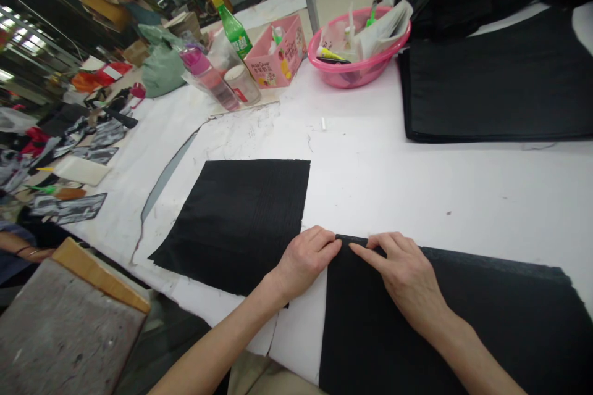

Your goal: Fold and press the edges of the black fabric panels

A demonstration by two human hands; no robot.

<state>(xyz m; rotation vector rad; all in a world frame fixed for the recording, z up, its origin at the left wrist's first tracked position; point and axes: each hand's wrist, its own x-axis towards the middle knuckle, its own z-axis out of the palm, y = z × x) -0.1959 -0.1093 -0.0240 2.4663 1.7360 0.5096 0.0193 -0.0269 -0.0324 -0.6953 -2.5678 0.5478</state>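
A large black fabric piece (463,315) lies at the near edge of the white table (417,185). My left hand (303,259) and my right hand (403,274) meet at its upper left corner. Both have fingers pressed together, pinching the fabric's edge there. A second black fabric square (241,216) lies flat just left of my left hand, and my left wrist rests over its near right corner.
A stack of black fabric (500,80) lies at the far right. A pink basin (356,43), a pink box (278,52), a green bottle (234,28) and a pink-capped bottle (208,77) stand at the back. A board (69,315) sits near left. Another person's arm (23,250) shows at the left edge.
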